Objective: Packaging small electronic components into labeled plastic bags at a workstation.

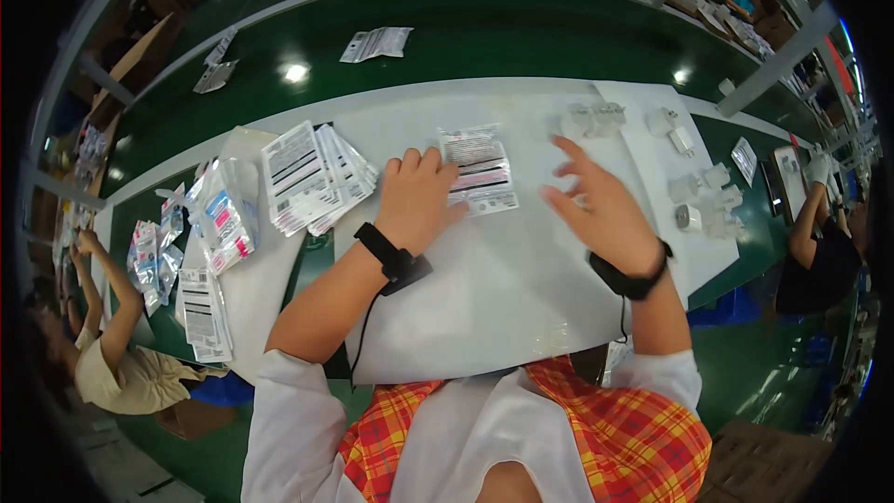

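Note:
A clear pouch with a printed card (482, 172) lies flat in the middle of the white work sheet (466, 289). My left hand (414, 196) rests at the pouch's left edge, its fingertips and thumb touching it, palm down. The fingers look laid down rather than wrapped round anything. To the right of the pouch my right hand (605, 214) hovers with fingers spread and nothing in it. Beyond it, small white plug adapters (689, 217) stand in loose groups, with more adapters (596, 118) behind the hand.
At left lie a fanned stack of printed pouches (312, 177), a clear bag of pink-and-blue packets (223, 224) and another printed stack (205, 312). A loose pouch (376, 44) lies on the green surface behind. Other people (140, 354) work at both sides.

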Demonstrator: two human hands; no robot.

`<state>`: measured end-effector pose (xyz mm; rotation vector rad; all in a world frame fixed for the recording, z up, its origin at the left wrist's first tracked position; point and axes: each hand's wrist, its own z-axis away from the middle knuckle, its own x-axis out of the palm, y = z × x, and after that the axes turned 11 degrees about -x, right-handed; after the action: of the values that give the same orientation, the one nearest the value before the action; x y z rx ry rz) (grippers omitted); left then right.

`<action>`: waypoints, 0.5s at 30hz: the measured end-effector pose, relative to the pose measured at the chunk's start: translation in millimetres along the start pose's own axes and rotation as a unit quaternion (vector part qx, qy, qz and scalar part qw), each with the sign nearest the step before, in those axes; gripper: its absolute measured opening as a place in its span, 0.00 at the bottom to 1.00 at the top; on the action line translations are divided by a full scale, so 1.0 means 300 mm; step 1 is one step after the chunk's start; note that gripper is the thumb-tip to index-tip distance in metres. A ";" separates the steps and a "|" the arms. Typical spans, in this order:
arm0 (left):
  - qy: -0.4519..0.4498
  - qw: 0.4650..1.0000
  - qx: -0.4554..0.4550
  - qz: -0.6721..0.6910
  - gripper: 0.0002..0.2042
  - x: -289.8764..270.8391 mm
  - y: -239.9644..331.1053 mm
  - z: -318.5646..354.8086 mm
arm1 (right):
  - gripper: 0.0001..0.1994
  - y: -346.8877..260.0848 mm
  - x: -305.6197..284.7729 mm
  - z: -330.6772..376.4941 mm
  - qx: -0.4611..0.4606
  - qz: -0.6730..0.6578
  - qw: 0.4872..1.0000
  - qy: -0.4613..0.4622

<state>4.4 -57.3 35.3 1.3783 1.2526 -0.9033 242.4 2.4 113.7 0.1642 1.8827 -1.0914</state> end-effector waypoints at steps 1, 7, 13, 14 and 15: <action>-0.021 1.000 0.011 0.021 0.20 -0.002 0.003 0.007 | 0.23 0.015 0.077 -0.079 0.019 0.035 0.997 -0.059; 0.062 0.992 0.001 0.108 0.22 -0.121 -0.251 0.085 | 0.27 0.170 0.195 -0.310 -0.074 0.102 0.985 -0.122; 0.057 0.971 -0.232 -0.006 0.16 -0.070 -0.565 0.174 | 0.25 0.248 0.092 -0.676 -0.082 0.071 0.992 -0.064; 0.027 0.969 -0.243 -0.024 0.14 -0.110 -0.540 0.134 | 0.25 0.310 0.093 -0.716 -0.083 0.134 0.986 0.057; -0.003 0.967 -0.250 -0.041 0.12 -0.149 -0.504 0.091 | 0.25 0.377 0.083 -0.732 -0.082 0.195 0.961 0.178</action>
<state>-148.7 -102.8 43.6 0.9256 1.4216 -0.5871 144.0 225.1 64.5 0.6449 2.1281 -0.6633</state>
